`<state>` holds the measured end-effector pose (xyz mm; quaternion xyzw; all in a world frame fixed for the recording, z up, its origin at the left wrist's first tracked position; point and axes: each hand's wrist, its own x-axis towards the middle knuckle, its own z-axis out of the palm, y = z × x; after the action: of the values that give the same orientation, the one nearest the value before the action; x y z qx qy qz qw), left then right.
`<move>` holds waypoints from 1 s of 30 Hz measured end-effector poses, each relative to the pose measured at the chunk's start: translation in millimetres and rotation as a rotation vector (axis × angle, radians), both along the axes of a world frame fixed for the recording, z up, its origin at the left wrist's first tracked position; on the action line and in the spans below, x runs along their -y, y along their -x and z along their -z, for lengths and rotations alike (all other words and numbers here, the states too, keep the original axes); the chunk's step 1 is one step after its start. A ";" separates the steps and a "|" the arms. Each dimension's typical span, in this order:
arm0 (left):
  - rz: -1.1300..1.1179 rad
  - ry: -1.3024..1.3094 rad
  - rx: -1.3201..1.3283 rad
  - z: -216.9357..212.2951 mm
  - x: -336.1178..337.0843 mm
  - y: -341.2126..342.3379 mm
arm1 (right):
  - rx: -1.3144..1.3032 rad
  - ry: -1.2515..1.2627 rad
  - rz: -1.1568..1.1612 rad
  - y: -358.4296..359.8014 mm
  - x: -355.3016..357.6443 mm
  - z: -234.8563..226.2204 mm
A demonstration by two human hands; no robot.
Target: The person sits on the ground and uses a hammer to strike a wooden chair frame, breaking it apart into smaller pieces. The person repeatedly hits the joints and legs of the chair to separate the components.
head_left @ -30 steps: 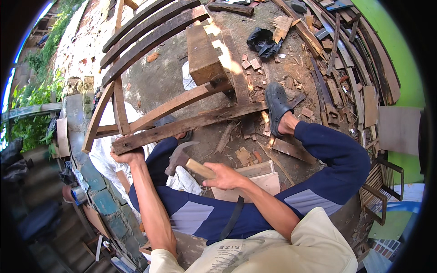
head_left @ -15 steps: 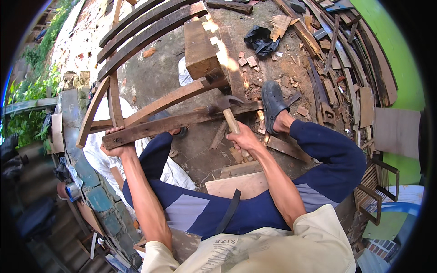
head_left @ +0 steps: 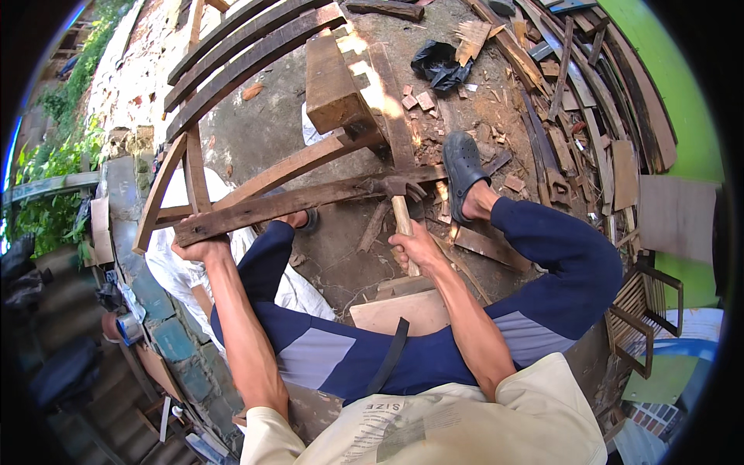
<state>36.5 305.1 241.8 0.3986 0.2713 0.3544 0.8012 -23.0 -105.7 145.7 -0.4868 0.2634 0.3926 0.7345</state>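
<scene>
My right hand (head_left: 419, 246) is wrapped round the pale wooden handle of a claw hammer (head_left: 401, 203). The hammer's metal head lies against the right part of a long brown wooden plank (head_left: 298, 203). At the plank's left end, my left hand (head_left: 203, 246) grips it from below, with the fingers partly hidden behind the wood. Just beyond the plank, a thinner wooden strip (head_left: 291, 167) slants up to a thick wooden block (head_left: 333, 89). Whether the hammer's claw is hooked on a nail is too small to tell.
Several dark curved slats (head_left: 248, 66) stand at the far left. A black plastic bag (head_left: 442, 66) lies among wood scraps. Planks and a handsaw (head_left: 556, 184) line the right side, near a wooden rack (head_left: 643, 310). White sacking (head_left: 174, 271) lies at the left, by a block wall (head_left: 167, 337).
The hammer has shifted slightly right and down, its head now against the plank and its handle more upright. My left hand still holds the plank's end.
</scene>
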 end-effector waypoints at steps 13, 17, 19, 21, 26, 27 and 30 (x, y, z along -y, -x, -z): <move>0.031 -0.036 0.048 14.4 -23.5 -4.4 | 0.214 0.274 -0.114 -10.0 0.0 13.8; -0.025 -0.045 -0.037 1.0 5.3 -19.9 | 0.970 0.312 -0.458 37.8 -47.0 40.5; -0.018 -0.056 -0.044 12.0 -15.9 -5.5 | 0.581 0.193 -0.442 30.3 -39.2 7.9; -0.044 -0.101 -0.073 23.1 -42.4 4.9 | 0.217 0.077 -0.350 14.6 -14.1 -22.0; 0.013 -0.038 -0.043 9.7 -13.0 -5.9 | 0.054 0.209 0.600 -29.1 25.4 18.0; 0.060 -0.032 -0.019 12.8 -17.9 -6.8 | -0.007 0.266 0.729 -38.9 27.8 32.3; 0.104 -0.048 -0.020 16.3 -40.6 -7.3 | 0.096 0.277 0.402 -34.2 4.6 23.2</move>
<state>43.8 345.6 225.5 0.4348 0.2497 0.3149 0.8059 11.2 -110.3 122.5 -0.5386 0.3712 0.1752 0.7358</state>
